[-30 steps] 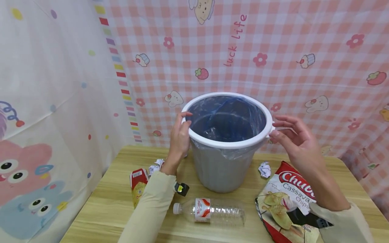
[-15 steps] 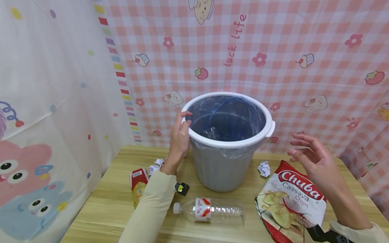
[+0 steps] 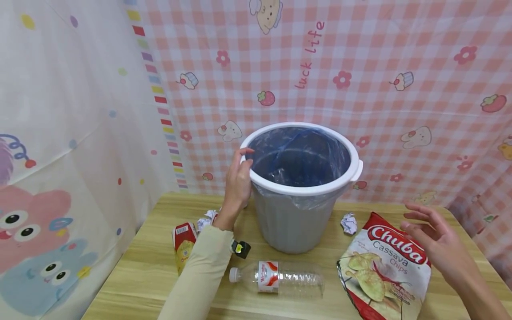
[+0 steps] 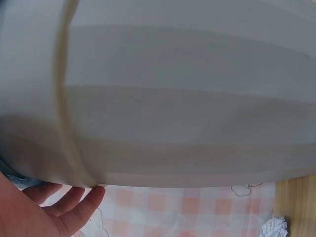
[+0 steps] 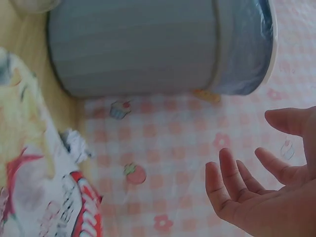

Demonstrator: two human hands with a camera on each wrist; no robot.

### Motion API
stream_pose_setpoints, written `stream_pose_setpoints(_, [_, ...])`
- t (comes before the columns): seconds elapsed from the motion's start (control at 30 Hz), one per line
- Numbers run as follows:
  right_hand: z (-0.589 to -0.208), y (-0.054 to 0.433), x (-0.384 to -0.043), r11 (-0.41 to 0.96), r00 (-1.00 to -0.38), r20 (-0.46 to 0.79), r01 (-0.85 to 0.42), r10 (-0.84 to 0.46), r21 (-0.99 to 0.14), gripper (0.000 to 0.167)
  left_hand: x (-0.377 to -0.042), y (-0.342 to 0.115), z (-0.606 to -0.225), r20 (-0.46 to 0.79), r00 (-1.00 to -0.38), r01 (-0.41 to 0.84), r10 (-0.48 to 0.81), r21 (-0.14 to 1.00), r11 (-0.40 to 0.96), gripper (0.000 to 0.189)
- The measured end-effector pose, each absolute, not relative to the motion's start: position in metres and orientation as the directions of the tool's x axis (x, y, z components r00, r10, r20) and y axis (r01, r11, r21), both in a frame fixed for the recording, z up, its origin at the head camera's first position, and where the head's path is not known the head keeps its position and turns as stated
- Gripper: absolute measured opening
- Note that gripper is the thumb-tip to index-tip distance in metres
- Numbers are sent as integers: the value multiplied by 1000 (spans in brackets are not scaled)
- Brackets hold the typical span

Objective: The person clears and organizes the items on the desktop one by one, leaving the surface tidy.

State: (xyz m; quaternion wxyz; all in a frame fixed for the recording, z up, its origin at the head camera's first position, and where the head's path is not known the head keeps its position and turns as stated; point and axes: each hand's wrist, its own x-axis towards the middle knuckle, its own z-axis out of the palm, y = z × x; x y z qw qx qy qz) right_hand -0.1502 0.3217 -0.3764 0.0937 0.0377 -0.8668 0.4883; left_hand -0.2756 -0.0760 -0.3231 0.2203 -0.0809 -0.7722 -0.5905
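A grey trash bin (image 3: pixel 296 222) with a white rim stands upright on the table, lined with a clear bluish plastic bag (image 3: pixel 312 151). At its left side my left hand (image 3: pixel 238 184) grips the rim, fingers hooked over the edge and thumb against it; the left wrist view shows its fingers (image 4: pixel 84 207) along the bin wall. My right hand (image 3: pixel 440 240) holds nothing. It hovers by the upper right of a Chuba cassava chips bag (image 3: pixel 384 266), and the right wrist view shows its fingers (image 5: pixel 232 177) spread and loosely bent.
An empty plastic bottle (image 3: pixel 276 278) lies on its side in front of the bin. A red and yellow snack box (image 3: pixel 184 242) and crumpled paper (image 3: pixel 206 220) lie at left, partly behind my left arm. Another paper ball (image 3: pixel 349 223) lies right of the bin. A checked curtain (image 3: pixel 200 35) hangs behind.
My right hand has left the bin's right side and moved right and down to the chips bag. The left hand has stayed on the rim.
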Motion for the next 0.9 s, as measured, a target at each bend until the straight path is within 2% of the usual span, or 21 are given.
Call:
stream_pose_setpoints(0.37, [-409, 342, -143, 518, -973, 199, -111, 116, -848, 36, -277, -77, -324, 443, -886, 393, -138, 875, 283, 34])
stream_pose_setpoints(0.57, [-425, 358, -137, 523, -980, 156, -68, 125, -849, 33, -276, -77, -324, 438, -888, 388, -137, 876, 285, 34])
stream_pose_setpoints(0.73, [-436, 368, -137, 524, -985, 55, 40, 165, -850, 31, -276, -77, -324, 436, -889, 387, -136, 877, 284, 34])
stream_pose_setpoints(0.9, [-446, 378, -139, 527, -983, -69, 150, 171, -836, 44, -277, -76, -324, 442, -887, 396, -134, 877, 270, 34])
